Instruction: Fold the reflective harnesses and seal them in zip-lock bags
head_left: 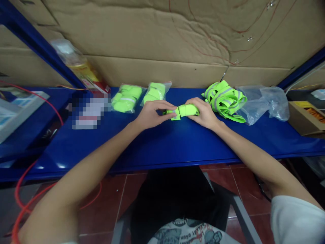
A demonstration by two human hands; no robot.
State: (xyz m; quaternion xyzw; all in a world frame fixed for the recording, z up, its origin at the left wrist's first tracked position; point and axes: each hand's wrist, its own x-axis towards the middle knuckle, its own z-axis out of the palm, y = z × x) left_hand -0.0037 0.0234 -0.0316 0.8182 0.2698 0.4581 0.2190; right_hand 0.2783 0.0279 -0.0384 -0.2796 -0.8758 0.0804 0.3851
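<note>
A folded neon-yellow reflective strap (188, 110) with a dark buckle or slider near its left part is held just above the blue shelf top. My left hand (154, 114) pinches its left end between thumb and fingers. Around the right end, my right hand (202, 113) is closed. Just right of that hand lies a loose heap of the same yellow straps (224, 100) with grey reflective stripes. Behind and left of my left hand are two clear bags with folded yellow straps, one nearer (154, 91) and one farther left (126, 98).
Clear plastic bags (264, 103) lie right of the heap, beside a cardboard box (306, 117). A bottle (76, 64) stands at the back left, near a blurred-out patch (88, 110). Cardboard (142, 37) lines the back. A red hose (19, 189) loops at the left.
</note>
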